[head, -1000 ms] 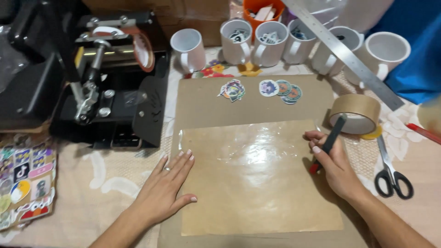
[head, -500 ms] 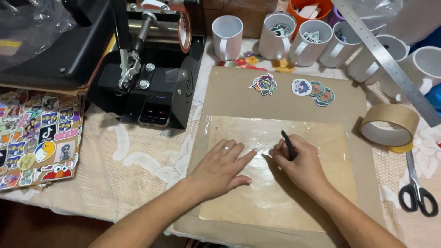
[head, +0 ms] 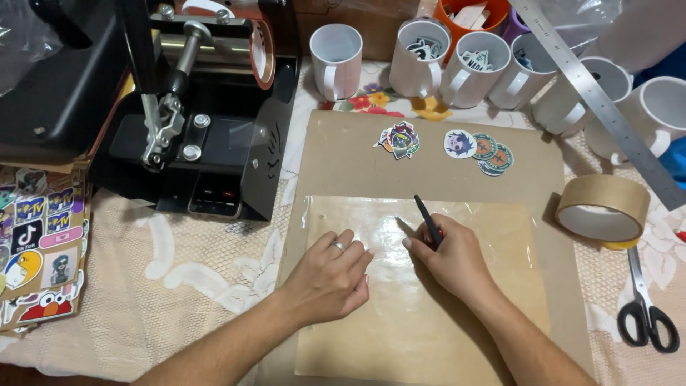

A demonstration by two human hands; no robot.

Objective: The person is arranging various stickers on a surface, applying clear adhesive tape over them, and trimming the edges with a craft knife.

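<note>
A clear film (head: pixel 464 236) lies flat on a brown board (head: pixel 343 150) in the middle of the table (head: pixel 179 286), with both hands resting on it. At far left, a sticker sheet (head: pixel 39 243) sits at the table edge, beside a black mug press (head: pixel 207 121). The left hand (head: pixel 329 275), ring on one finger, presses palm-down on the film with fingers loosely curled, gripping nothing. Just to its right, the right hand (head: pixel 450 261) is closed around a dark knife (head: pixel 427 220), its tip pointing up and away on the film. Above, cut stickers (head: pixel 443 143) lie on the bare board, and white mugs (head: pixel 457 68) line the back of the table. At right, a steel ruler (head: pixel 607 107) leans across the mugs, a tape roll (head: pixel 604 207) sits just off the board, and black scissors (head: pixel 647 314) lie near the edge.
</note>
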